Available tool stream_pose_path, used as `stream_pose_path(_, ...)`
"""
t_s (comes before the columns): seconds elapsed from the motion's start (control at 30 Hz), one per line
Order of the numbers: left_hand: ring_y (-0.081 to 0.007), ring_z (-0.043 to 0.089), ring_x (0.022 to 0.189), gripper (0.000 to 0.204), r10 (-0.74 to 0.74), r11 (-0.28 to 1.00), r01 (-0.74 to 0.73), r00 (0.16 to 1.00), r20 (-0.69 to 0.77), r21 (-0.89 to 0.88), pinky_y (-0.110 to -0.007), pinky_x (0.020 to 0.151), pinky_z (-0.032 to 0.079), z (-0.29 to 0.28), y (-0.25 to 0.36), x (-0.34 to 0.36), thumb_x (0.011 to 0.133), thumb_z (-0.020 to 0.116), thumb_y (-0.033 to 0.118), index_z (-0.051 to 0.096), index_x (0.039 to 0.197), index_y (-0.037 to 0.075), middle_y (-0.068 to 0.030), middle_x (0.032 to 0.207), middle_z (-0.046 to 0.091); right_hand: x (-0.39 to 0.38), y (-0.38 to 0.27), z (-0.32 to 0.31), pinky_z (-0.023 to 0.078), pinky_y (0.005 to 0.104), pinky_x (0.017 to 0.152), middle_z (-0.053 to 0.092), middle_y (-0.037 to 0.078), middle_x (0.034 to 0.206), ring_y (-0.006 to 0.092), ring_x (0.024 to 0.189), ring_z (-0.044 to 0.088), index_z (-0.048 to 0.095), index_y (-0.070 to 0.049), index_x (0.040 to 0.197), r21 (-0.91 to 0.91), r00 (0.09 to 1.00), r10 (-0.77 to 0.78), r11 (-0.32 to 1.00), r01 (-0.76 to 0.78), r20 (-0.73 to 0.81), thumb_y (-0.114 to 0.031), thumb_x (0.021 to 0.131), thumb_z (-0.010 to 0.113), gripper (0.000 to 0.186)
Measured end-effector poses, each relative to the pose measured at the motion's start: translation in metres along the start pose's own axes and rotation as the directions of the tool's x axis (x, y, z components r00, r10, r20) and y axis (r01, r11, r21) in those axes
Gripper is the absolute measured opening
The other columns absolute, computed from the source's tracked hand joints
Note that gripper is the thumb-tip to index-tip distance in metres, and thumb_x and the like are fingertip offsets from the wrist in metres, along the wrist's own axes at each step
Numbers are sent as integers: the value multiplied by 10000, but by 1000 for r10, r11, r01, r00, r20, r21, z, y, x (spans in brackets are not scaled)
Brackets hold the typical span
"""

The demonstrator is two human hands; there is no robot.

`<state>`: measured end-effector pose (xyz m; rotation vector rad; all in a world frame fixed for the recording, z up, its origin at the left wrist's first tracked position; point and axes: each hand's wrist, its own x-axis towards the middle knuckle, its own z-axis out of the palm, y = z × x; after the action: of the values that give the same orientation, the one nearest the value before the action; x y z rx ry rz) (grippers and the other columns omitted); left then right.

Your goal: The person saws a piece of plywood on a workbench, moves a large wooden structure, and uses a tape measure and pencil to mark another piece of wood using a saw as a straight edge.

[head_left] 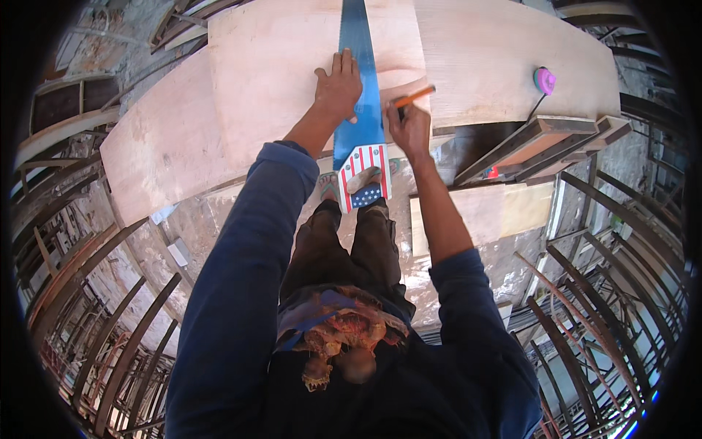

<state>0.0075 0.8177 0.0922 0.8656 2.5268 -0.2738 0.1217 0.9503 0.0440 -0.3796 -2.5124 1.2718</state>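
Note:
A blue-bladed handsaw (360, 88) lies flat along a plywood sheet (263, 66), its red, white and blue handle (363, 175) hanging over the sheet's near edge. My left hand (338, 88) presses flat on the sheet and the saw blade's left side, fingers spread. My right hand (409, 126) holds an orange pencil (413, 96) with its tip at the blade's right edge, on the plywood.
A pink tape measure (544, 80) rests on a second plywood sheet (512, 51) at the right. Wooden frame pieces (541, 143) lie below it. Curved timber and metal frames (614, 278) crowd both sides. My feet stand on a dusty concrete floor (212, 219).

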Motion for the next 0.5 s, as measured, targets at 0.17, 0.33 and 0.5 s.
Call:
stream_pose_path(0.17, -280, 255, 1415, 1260, -16, 999, 16, 1000, -12, 27, -517, 953, 431, 3, -5, 2, 492, 913, 420, 239, 1458, -28, -174, 1560, 176, -49, -16, -20, 435, 429, 490, 580, 205, 599, 382, 544, 590, 606, 12, 748, -53, 975, 173, 985, -167, 137, -129, 872, 634, 189)
stream_pose_path(0.33, -319, 237, 1417, 1306, 38, 992, -32, 998, -51, 119, -493, 981, 361, 3, -6, 9, 455, 898, 501, 268, 1441, -80, -244, 1537, 212, -32, -22, -14, 476, 417, 549, 620, 215, 701, 384, 616, 619, 618, 5, 848, -59, 978, 173, 984, -167, 119, -104, 865, 632, 112)
stream_pose_path(0.5, -350, 198, 1435, 1310, 55, 994, -50, 997, -51, 92, -495, 1058, 304, 4, -9, 13, 452, 904, 472, 252, 1439, -92, -267, 1534, 192, 35, -8, 12, 468, 422, 535, 611, 212, 674, 385, 601, 612, 620, 7, 825, -33, 995, 84, 996, -83, 47, -116, 863, 626, 129)
